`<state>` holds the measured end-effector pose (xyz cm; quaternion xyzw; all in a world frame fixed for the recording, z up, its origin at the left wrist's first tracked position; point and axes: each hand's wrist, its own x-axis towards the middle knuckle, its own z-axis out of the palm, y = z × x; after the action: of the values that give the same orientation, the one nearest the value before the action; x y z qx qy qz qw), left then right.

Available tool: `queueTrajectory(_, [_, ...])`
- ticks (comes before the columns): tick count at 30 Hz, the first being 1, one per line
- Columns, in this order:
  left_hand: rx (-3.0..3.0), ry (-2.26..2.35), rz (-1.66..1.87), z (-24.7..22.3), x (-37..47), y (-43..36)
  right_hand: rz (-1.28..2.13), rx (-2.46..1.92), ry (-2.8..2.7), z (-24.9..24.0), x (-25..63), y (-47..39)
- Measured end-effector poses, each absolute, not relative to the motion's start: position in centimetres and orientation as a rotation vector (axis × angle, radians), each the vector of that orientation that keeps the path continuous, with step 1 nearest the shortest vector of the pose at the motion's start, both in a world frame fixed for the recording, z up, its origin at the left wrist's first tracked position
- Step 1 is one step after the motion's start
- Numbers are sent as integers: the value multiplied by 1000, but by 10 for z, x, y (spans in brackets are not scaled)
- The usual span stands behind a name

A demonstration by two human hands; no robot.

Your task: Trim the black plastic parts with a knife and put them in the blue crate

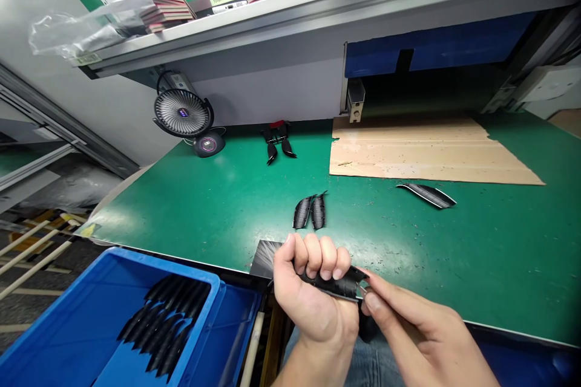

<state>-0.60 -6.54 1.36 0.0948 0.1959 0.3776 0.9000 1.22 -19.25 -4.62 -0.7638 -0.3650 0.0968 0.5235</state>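
A black curved plastic part [347,284] is gripped in my left hand [313,296], whose fingers are wrapped round it just over the bench's front edge. At the part's right end, my right hand [415,326] pinches with thumb and forefinger; something thin and shiny shows between the fingertips, too small to name. Just beyond my left hand, two similar black parts [310,211] lie side by side on the green bench. Farther right lies another black curved part [429,195]. A dark grey flat piece [264,258] sits at the bench edge, partly behind my left hand.
On the left, a blue bin [115,254] holds rows of black parts. A small fan [184,113] stands at the back left. Black tools with a red piece [278,139] lie near the wall. Cardboard [422,151] covers the back right, beneath an overhead shelf [272,24].
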Motion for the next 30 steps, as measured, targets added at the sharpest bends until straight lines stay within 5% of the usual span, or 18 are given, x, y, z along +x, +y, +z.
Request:
queueTrajectory(7, [225,431,794,13,-4,-69,17,-1936,-959,-50,12,-195])
queueTrajectory(13, [171,488,759,11,0,-66,-594,-2076,-1015,-56,5,-198])
queueTrajectory(20, [-16,542,473,3,4,-58,-126,-1682,-1069,-55,13,-199])
queueTrajectory(25, [-166,571,442,-1,6,-46,-274,-1549,-594,-49,6,-197])
queueTrajectory(30, [-135,558,421,1,7,-47,-317,-1787,-938,-49,11,-193])
